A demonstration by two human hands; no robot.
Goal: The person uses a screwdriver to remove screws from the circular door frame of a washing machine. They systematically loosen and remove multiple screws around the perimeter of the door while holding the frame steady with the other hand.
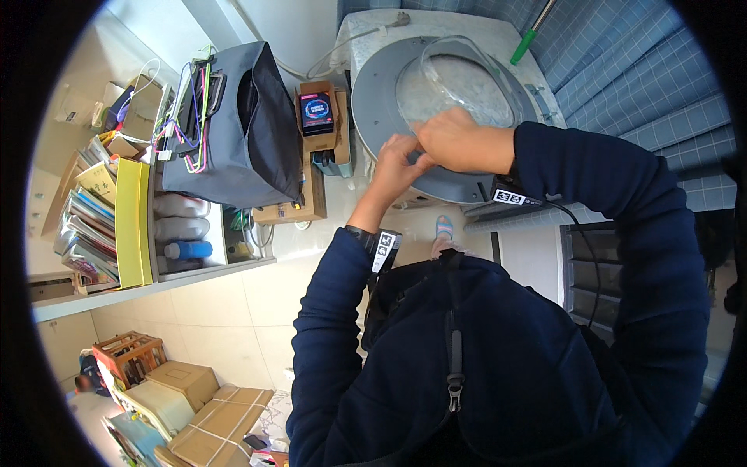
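Note:
My left hand (398, 165) and my right hand (459, 142) meet over the near-left part of a wide grey ring (375, 92). Both have their fingers closed and pressed together, thumbs and fingertips almost touching. Whatever they pinch is hidden by the fingers. A loop of clear plastic (492, 64) curves over the ring's opening, just beyond my right hand. It runs down toward my fingers, but whether they grip it I cannot tell. Small dark holes dot the grey surface. The ring lies on a stand with a pale, patterned cover (373, 25).
Left of the ring, a small dark box (317, 109) sits in an open carton. Farther left are a dark fabric bag (233, 128), coloured hangers (191, 124) and a shelf with books (89, 233). A green-handled rod (524, 47) leans by the blue checked curtain (646, 78).

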